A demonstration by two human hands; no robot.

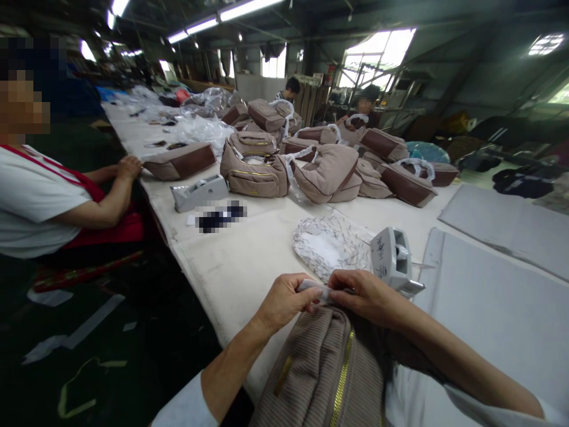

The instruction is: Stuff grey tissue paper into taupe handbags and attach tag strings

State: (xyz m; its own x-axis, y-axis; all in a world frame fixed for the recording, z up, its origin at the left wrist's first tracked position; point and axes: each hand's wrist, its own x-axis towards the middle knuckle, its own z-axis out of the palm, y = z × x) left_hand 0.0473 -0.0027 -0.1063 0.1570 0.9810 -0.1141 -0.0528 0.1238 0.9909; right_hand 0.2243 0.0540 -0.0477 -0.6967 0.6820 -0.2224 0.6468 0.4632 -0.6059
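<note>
A taupe corduroy bag point(320, 373) with a gold zipper rests at the table's near edge, in front of me. My left hand point(284, 299) and my right hand point(367, 296) meet just above its top. Both are closed in a pinch on a small pale wrapped piece point(316, 289) held between them. A grey tape dispenser point(393, 258) stands just right of my right hand. A crumpled sheet of patterned white wrapping point(331, 244) lies on the table beyond my hands.
Several finished taupe bags point(311, 160) are heaped mid-table, with a second tape dispenser point(200, 193) to their left. A seated person in white point(44, 196) rests a hand near one bag. Grey sheets point(502, 296) lie at right. Two more people sit far back.
</note>
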